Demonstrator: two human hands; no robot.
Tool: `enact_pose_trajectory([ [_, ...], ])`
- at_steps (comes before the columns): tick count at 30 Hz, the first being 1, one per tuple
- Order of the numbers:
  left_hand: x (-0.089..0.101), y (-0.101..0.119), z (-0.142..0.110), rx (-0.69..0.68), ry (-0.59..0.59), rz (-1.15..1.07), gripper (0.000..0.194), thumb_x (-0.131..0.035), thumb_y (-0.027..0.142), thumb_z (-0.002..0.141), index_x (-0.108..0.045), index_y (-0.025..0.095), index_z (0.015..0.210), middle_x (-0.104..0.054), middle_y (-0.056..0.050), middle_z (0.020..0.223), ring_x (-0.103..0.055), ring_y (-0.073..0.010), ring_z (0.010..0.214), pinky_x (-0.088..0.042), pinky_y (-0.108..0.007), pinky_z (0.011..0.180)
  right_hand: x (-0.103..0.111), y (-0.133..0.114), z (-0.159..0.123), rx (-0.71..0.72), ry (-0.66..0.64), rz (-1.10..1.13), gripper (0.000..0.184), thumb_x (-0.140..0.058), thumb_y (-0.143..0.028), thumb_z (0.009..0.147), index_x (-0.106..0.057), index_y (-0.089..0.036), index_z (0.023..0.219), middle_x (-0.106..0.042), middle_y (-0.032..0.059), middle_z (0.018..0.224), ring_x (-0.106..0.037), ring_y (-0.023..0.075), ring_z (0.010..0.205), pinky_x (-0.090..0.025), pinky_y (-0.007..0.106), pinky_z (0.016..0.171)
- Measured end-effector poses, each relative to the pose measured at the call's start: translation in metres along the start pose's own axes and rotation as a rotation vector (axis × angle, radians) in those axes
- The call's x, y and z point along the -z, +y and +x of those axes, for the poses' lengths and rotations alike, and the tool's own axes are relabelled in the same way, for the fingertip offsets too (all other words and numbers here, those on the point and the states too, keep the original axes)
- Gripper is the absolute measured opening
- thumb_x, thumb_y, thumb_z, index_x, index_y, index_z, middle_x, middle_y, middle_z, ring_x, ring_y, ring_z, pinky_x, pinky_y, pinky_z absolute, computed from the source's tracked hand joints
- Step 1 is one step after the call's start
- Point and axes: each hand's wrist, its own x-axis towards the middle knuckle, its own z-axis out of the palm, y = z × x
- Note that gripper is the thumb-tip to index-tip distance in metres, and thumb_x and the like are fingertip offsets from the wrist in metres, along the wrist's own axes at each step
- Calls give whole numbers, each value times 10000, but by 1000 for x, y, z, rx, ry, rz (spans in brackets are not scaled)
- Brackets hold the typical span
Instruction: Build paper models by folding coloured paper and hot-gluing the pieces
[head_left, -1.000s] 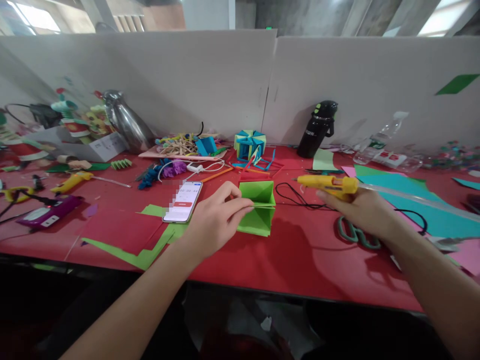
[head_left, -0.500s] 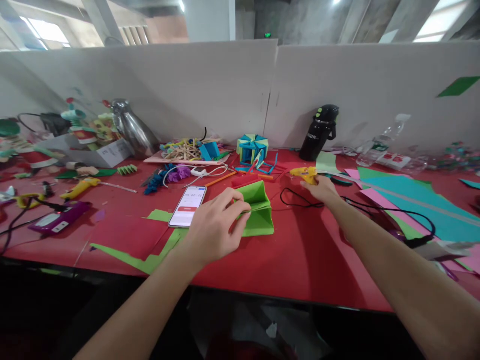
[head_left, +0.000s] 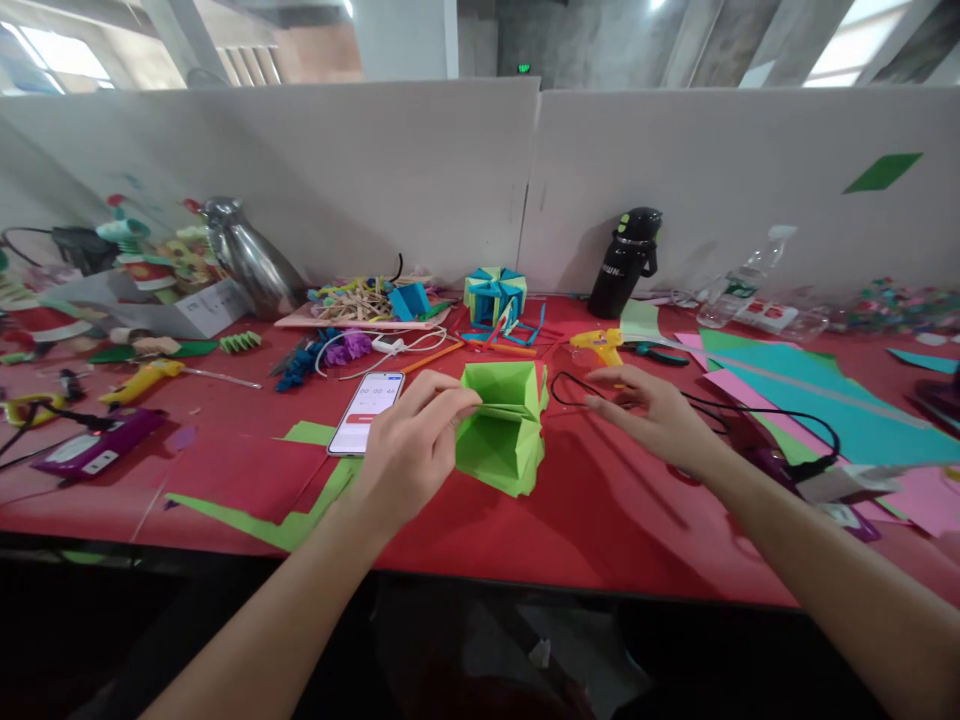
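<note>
My left hand pinches the left side of a green folded paper piece between thumb and fingers. That piece has two box-like hollows, one above the other, facing me. To its right, my right hand hovers with fingers apart and nothing in them. Just beyond those fingers a yellow glue gun lies on the red tabletop, its black cord running under the hand. Left of my left hand lies a phone with a running timer.
Behind stands a blue and green paper model beside a pile of sticks. A black bottle leans near the white partition. Coloured paper sheets cover the right. A second glue gun and a purple power strip lie left.
My right hand has let go of the yellow glue gun and drawn back toward me. The green paper piece has turned in my left hand, so its hollows show more.
</note>
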Motion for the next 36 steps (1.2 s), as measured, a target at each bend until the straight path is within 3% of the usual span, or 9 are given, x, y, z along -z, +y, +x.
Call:
enact_pose_trajectory([
  [4, -2, 2, -2, 6, 15, -34, 264, -484, 36, 942, -643, 214, 1056, -637, -49, 996, -609, -148, 902, -504, -251, 745, 3, -67, -12, 279, 37, 80, 456, -729, -425, 853, -619, -271, 1268, -635, 86, 1276, -603, 270, 1176, -507, 453, 972],
  [8, -5, 6, -4, -9, -30, -58, 299, -462, 26, 937, -638, 218, 1084, -637, -56, 1024, -614, -148, 894, -499, -260, 745, -5, -96, -19, 461, 165, -49, 462, -772, -391, 827, -645, -276, 1256, -611, 101, 1249, -586, 270, 1163, -485, 469, 994],
  [12, -9, 9, -7, -48, -67, -21, 326, -464, 8, 908, -631, 224, 1086, -634, -50, 1021, -617, -153, 884, -495, -273, 744, -12, -100, -23, 492, 196, -131, 261, -739, -317, 855, -695, -264, 1107, -615, 89, 1120, -595, 252, 1048, -509, 439, 872],
  [18, -11, 16, -7, -149, -68, 80, 334, -519, 2, 818, -630, 216, 1048, -649, -49, 983, -578, -184, 842, -467, -320, 735, -14, -110, -24, 441, 163, -243, 62, -646, -189, 861, -689, -207, 902, -611, 85, 1000, -564, 240, 944, -478, 417, 822],
  [26, -11, 30, -6, -271, -118, 194, 184, -557, 88, 872, -634, 195, 1000, -688, -29, 976, -504, -186, 764, -387, -357, 665, -11, -116, -23, 471, 23, -589, 106, -627, -152, 858, -691, -200, 789, -619, 83, 953, -517, 264, 911, -365, 410, 761],
  [32, -13, 35, -6, -256, -149, 224, 72, -587, 203, 926, -648, 195, 963, -690, -21, 967, -516, -191, 795, -375, -368, 679, -11, -112, -24, 528, 28, -610, 209, -565, -94, 898, -665, -199, 748, -636, 55, 908, -506, 226, 870, -328, 398, 772],
  [36, -16, 36, -8, -254, -126, 291, 68, -607, 172, 917, -641, 207, 870, -657, 4, 826, -481, -188, 751, -343, -367, 648, -14, -112, -25, 511, 26, -630, 153, -601, -109, 872, -692, -209, 799, -632, 63, 917, -501, 237, 887, -310, 403, 792],
])
